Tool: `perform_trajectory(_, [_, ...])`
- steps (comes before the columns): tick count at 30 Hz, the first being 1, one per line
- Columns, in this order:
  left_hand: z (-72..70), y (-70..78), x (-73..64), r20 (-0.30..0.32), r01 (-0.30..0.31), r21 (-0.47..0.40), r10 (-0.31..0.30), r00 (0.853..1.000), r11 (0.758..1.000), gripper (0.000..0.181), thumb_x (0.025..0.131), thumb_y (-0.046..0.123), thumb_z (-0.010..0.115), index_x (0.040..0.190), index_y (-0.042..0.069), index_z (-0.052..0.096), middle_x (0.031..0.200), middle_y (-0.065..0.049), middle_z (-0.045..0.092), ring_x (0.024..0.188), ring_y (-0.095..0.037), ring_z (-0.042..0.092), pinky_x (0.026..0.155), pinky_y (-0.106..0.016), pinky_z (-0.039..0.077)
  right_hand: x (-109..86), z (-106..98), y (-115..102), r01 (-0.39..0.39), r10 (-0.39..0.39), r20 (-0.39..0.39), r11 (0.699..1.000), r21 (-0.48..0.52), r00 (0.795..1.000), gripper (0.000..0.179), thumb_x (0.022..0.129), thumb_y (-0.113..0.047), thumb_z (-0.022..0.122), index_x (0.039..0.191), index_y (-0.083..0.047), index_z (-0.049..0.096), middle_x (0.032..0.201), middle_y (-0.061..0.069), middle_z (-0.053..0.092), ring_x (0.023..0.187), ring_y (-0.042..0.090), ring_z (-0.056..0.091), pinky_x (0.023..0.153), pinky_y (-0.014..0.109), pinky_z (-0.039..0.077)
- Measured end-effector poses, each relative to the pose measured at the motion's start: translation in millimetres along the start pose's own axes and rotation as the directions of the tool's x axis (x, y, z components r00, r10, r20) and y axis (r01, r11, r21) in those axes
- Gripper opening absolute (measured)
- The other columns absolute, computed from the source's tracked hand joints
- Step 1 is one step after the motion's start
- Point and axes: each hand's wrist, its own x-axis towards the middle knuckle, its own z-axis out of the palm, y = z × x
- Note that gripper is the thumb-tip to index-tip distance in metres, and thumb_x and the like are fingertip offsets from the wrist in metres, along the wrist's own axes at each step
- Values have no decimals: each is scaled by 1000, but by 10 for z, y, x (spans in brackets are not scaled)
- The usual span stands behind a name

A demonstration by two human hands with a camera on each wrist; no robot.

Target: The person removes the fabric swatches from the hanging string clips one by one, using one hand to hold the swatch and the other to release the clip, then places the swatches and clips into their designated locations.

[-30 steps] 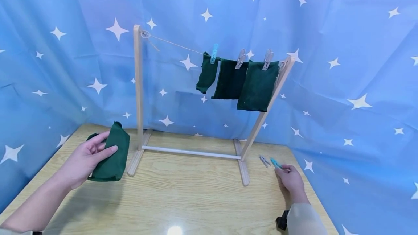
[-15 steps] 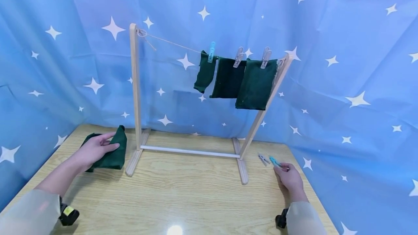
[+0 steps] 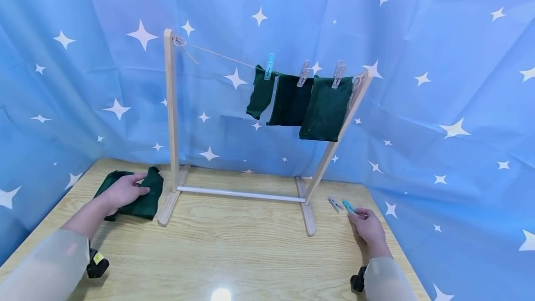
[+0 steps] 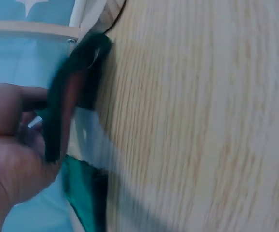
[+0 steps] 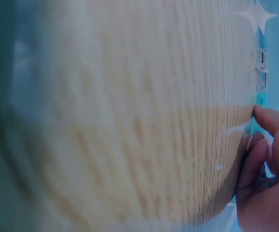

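Observation:
At the left of the table my left hand (image 3: 125, 193) pinches a dark green cloth (image 3: 146, 202) between thumb and fingers. In the left wrist view the pinched cloth (image 4: 57, 113) stands on edge, and more green fabric (image 4: 84, 191) shows below the hand. On the right side my right hand (image 3: 368, 226) holds a teal clothespin (image 3: 349, 206) by thumb and fingertips, low over the table. A clear clothespin (image 3: 335, 205) lies just beyond it. Three green cloths, including the rightmost cloth (image 3: 326, 110), hang from the string, each under one clothespin.
A wooden drying rack (image 3: 172, 115) with two posts stands at the back of the table (image 3: 234, 254). Its white bar (image 3: 240, 194) runs low between the feet. The string (image 3: 221, 55) spans the post tops. Blue star-patterned curtain (image 3: 439, 59) surrounds the table.
My left hand has lowered the green cloth to the tabletop and moved slightly forward. The right hand keeps its hold on the teal clothespin. The head view has shifted slightly.

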Motion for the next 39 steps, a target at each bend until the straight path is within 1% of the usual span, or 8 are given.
perform_trajectory(6, [-3,54,-20,-67,-42,217,58,996,975,74,112,15,58,162,-24,20,152,-52,41,132,-63,52,96,-60,56,16,-1,-4,6,-6,1,1000,10,1000,70,110,-48,59,157,3,45,148,31,53,121,41,56,90,44,48])
perform_trajectory(10, [-5,84,-32,-84,-40,297,68,994,954,76,109,14,62,160,-26,22,141,-50,52,110,-51,64,80,-47,51,12,9,11,-10,10,12,1000,18,1000,72,110,-49,59,158,2,43,149,31,52,123,42,56,95,48,49])
perform_trajectory(19, [-26,101,-115,-136,-17,393,76,988,919,78,104,13,70,158,-26,27,133,-48,58,116,-60,65,89,-63,59,-2,27,-5,6,-6,0,1000,-5,1000,68,111,-44,59,156,4,44,149,34,52,129,48,56,103,60,48])
perform_trajectory(23, [-43,72,-146,-152,-65,468,153,976,881,73,99,6,75,154,-24,38,138,-50,53,115,-60,64,88,-62,60,-18,13,-30,9,-10,-6,1000,-15,1000,68,111,-45,58,156,4,44,151,34,51,131,50,55,106,63,46])
perform_trajectory(26, [-52,45,-161,-123,-110,527,203,971,843,67,96,6,81,151,-18,50,146,-51,47,124,-65,57,94,-66,58,-18,6,-32,3,-3,-7,1000,-20,1000,68,111,-46,58,157,3,44,151,34,51,130,49,55,105,62,47])
perform_trajectory(29, [-54,36,-155,-37,-141,558,195,980,818,68,95,16,86,149,-13,57,153,-48,46,134,-69,49,103,-73,52,-11,7,-25,0,0,-9,1000,-25,1000,68,111,-46,58,157,3,44,150,33,51,128,48,55,103,61,47])
perform_trajectory(33, [-32,47,-145,69,-148,552,131,989,821,76,94,27,88,152,-10,56,159,-45,43,142,-70,41,108,-77,46,0,17,-9,2,-2,-8,1000,-28,1000,69,111,-47,58,157,3,44,150,33,51,128,48,56,104,61,47])
perform_trajectory(39, [-8,74,-142,64,-139,554,124,990,821,79,91,29,91,151,-10,57,157,-42,48,142,-69,43,108,-77,46,3,31,-5,8,-8,-5,1000,-21,1000,69,112,-47,58,157,3,44,151,34,51,131,49,55,107,63,46])
